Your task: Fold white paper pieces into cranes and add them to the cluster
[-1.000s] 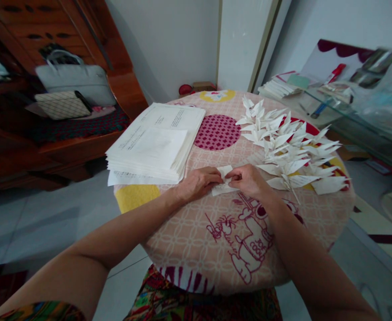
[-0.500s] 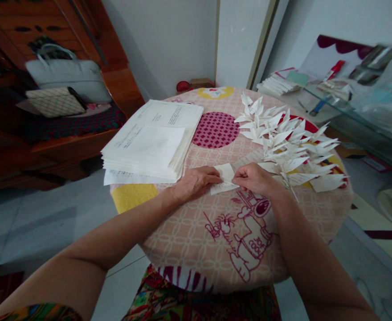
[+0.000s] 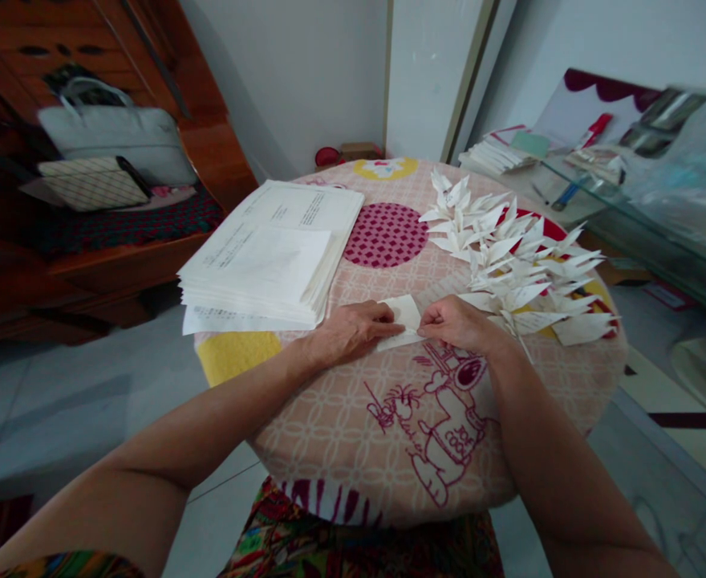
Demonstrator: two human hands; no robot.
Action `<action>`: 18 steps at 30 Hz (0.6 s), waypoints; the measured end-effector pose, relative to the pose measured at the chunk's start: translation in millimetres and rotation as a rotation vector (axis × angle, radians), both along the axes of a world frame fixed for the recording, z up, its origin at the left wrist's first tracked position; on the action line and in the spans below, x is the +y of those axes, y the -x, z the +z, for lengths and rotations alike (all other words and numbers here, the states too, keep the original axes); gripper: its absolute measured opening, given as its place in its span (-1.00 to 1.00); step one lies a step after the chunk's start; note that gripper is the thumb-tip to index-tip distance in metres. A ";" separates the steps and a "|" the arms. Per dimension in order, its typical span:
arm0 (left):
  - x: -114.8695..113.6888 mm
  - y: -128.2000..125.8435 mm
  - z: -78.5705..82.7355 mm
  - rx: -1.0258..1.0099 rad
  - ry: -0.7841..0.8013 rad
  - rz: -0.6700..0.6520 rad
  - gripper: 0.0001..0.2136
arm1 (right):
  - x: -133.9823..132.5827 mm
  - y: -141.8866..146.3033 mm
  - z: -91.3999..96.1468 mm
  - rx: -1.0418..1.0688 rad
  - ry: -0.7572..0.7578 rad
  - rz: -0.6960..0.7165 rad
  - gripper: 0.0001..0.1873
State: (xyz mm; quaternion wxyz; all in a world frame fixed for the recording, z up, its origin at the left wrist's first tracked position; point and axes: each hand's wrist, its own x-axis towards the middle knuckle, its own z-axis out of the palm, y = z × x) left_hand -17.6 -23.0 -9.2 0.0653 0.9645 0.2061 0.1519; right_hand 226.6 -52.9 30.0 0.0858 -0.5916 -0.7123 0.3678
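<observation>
head | paper (image 3: 404, 310) under left fingers (image 3: 391, 329), pinch unclear | right fingers (image 3: 432, 327) pinching its right edge

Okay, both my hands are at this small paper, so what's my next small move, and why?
Perhaps press the paper flat along what looks like a fold: your left hand rests on its left side, and your right hand is at its right edge.

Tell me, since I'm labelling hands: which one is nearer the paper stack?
Left: the left hand lies just right of the paper stack; the right hand is farther right.
</observation>
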 end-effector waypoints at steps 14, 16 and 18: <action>-3.3 -2.7 7.0 0.149 -0.083 -0.005 -0.53 | 1.1 8.6 -2.7 -0.119 -0.085 -0.019 -0.88; -2.3 -1.9 6.9 0.142 -0.069 -0.025 -0.52 | 0.8 9.3 -2.9 -0.129 -0.094 -0.022 -0.88; -1.8 -1.4 7.4 0.139 -0.061 -0.036 -0.51 | 0.7 10.1 -2.9 -0.141 -0.101 -0.022 -0.87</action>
